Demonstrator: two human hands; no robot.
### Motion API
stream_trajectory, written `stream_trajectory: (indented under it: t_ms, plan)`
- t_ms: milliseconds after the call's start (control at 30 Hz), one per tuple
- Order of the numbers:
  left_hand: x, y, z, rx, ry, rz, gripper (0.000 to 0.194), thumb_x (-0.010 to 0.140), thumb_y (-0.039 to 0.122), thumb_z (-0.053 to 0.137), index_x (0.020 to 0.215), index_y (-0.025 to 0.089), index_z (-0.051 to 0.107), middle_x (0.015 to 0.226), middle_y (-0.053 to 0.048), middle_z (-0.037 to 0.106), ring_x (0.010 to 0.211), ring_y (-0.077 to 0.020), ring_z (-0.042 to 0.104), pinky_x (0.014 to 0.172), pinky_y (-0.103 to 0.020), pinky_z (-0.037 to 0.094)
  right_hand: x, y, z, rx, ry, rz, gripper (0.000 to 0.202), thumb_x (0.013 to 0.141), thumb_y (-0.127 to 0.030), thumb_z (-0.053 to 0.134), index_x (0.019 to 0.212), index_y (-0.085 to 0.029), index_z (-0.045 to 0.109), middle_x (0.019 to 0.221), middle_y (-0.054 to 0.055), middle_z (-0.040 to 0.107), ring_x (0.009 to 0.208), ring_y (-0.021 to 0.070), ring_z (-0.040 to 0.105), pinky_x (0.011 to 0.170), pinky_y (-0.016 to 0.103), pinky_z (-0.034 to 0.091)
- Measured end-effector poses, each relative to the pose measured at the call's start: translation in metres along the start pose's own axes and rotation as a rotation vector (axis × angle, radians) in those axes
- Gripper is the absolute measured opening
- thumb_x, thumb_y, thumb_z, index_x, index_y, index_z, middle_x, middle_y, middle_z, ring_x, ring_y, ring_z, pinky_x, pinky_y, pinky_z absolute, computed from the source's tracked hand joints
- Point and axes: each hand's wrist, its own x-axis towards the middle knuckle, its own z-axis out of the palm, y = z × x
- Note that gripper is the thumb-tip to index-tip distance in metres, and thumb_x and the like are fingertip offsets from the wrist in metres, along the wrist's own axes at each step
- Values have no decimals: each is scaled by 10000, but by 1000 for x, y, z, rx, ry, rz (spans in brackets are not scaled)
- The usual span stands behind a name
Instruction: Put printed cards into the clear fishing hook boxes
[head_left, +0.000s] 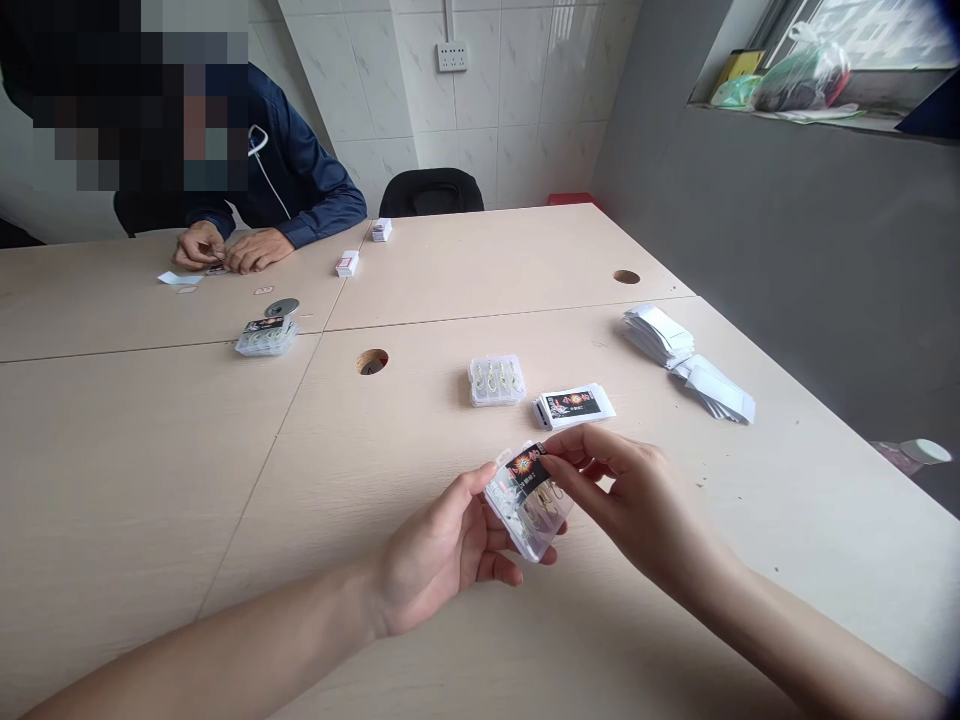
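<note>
My left hand (pixel 450 550) is wrapped round the edges of a clear plastic box (pixel 536 535), tilted above the table. Metal hooks, which look like fishing hooks, show through its lid. Across the upper part of the lid lies a black label (pixel 527 470) with an orange burst. The thumb and fingers of my right hand (pixel 607 475) pinch this label's right end against the box; the fingertips partly hide it. Just beyond my hands are a stack of labels on white backing (pixel 574 404) and another clear box of hooks (pixel 496 380), lying flat.
Piles of white paper strips (pixel 660 335) lie on the right. Further left are stacked hook boxes (pixel 268 337) by a metal disc (pixel 283 307). Round holes (pixel 372 362) pierce the table (pixel 337 440). Across it, a person in a dark blue jacket (pixel 307 170) handles something small.
</note>
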Motion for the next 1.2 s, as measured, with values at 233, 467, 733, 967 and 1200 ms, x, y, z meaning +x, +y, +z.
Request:
stream_trajectory:
  t_ms: [233, 467, 733, 967, 1200]
  plan:
    - [0, 0, 0, 18, 1, -6, 513, 966, 502, 297, 1229, 171, 588, 1128, -161, 663, 940, -236, 642, 683, -264, 430, -1, 2, 3, -58, 45, -44, 92, 900, -271, 561, 883, -246, 647, 763, -24, 713, 668, 132, 657, 592, 244, 505]
    - [0, 1, 1, 19, -7, 11, 493, 967, 496, 309, 1235, 184, 580, 1127, -153, 667, 904, -216, 643, 669, -262, 432, -3, -1, 2, -85, 40, -95, 101, 912, -257, 537, 913, -228, 634, 749, -5, 700, 641, 141, 667, 569, 255, 506]
    - [0, 2, 2, 19, 12, 9, 491, 966, 498, 312, 1220, 185, 591, 1108, -138, 667, 901, -215, 640, 678, -269, 433, -5, -4, 1, -121, 40, -98, 96, 913, -241, 522, 907, -233, 617, 769, -11, 674, 652, 123, 622, 553, 232, 477]
    - [0, 1, 2, 18, 1, 7, 498, 965, 506, 306, 1216, 186, 593, 1121, -139, 663, 908, -220, 637, 686, -275, 432, -6, -6, 0, -137, 36, -109, 122, 932, -272, 497, 896, -236, 607, 750, -14, 646, 607, 107, 607, 477, 200, 436]
    - [1, 1, 1, 20, 2, 9, 515, 963, 516, 299, 1192, 175, 608, 1131, -145, 661, 911, -219, 635, 691, -278, 438, -6, -5, 0, -160, 37, -147, 137, 936, -264, 486, 913, -235, 618, 758, 3, 649, 635, 126, 643, 450, 198, 419]
